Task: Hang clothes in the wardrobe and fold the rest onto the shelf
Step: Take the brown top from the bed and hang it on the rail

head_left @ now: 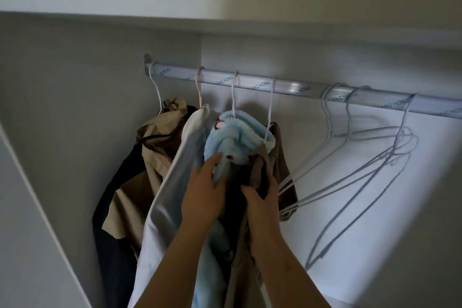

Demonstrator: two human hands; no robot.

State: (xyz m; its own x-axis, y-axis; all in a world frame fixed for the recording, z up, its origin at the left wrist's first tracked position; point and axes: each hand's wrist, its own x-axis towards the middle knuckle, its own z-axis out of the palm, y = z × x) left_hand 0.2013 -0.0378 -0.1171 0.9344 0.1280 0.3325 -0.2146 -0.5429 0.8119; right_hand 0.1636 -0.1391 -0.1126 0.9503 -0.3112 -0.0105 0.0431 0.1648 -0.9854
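wardrobe (75,87) rail (302,89): garments hang at its left end, bare hangers (350,134) at right | left hand (203,194): fingers released, flat against blue fleece (232,137) | right hand (263,199): fingers grasping brown garment (282,157)

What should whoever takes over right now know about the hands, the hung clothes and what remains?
The left hand has its fingers fairly straight, resting on the light blue fleece.
The right hand has its fingers curled round the edge of the brown garment.
On the rail, the tan jacket, white garment, fleece and brown garment hang at the left end; the empty wire hangers are at the right.
Done: four pieces on hangers.
Left: probably settle the brown garment, then fill the spare hangers. No folded clothes are in view.
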